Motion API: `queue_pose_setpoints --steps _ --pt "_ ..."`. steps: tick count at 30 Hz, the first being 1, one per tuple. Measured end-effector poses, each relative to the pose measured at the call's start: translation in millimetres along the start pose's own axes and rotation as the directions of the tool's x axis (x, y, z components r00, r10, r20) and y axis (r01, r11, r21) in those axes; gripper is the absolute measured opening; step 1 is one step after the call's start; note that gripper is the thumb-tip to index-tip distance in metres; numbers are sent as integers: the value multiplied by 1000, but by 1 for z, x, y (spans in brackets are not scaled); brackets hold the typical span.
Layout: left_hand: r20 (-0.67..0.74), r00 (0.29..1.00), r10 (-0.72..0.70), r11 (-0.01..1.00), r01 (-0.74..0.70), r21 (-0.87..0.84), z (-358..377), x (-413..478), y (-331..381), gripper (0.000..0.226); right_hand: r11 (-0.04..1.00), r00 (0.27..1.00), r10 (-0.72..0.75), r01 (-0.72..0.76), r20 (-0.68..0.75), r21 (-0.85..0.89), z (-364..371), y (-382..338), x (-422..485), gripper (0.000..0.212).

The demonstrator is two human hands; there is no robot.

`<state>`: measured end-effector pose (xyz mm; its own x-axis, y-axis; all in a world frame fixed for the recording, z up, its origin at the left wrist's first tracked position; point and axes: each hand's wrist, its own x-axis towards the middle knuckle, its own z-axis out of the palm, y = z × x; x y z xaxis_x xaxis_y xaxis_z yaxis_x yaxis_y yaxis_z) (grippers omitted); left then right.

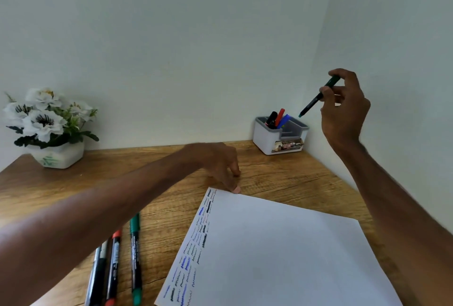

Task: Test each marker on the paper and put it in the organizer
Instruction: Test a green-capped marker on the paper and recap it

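My right hand (pixel 344 109) pinches a green marker (pixel 318 96) in the air, its uncapped green tip pointing down-left, just right of and above the white organizer (pixel 279 142). The organizer stands in the desk's back right corner and holds a black, a red and a blue marker (pixel 278 118). My left hand (pixel 220 166) reaches across the desk, one fingertip pressing on the far corner of the white paper (pixel 269 251). The paper's left edge carries several scribbled test marks (pixel 198 239). Three markers (pixel 115 264) lie on the desk left of the paper: black, red, green.
A white pot of white artificial flowers (pixel 49 129) stands at the back left of the wooden desk (pixel 282 173). Pale walls close the desk in at the back and on the right, right behind the organizer.
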<state>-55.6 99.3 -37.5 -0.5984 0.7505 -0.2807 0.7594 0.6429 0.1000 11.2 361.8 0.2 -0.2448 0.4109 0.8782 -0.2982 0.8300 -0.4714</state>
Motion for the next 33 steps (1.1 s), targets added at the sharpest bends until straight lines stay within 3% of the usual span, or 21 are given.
queue_pose_setpoints --steps 17,23,27,33 --pt "-38 999 1 999 -2 -35 5 -5 2 65 945 936 142 -31 321 -326 25 62 -22 29" --pt "-33 999 -2 999 0 -45 3 -7 2 64 950 942 190 -106 275 -294 21 55 -35 43" --pt "-43 999 11 998 -14 -57 9 -9 -2 64 963 964 11 62 267 -263 15 29 -47 40" --pt "-97 995 38 996 -46 -80 20 -27 -10 62 960 919 -225 266 324 -90 12 -44 -73 38"
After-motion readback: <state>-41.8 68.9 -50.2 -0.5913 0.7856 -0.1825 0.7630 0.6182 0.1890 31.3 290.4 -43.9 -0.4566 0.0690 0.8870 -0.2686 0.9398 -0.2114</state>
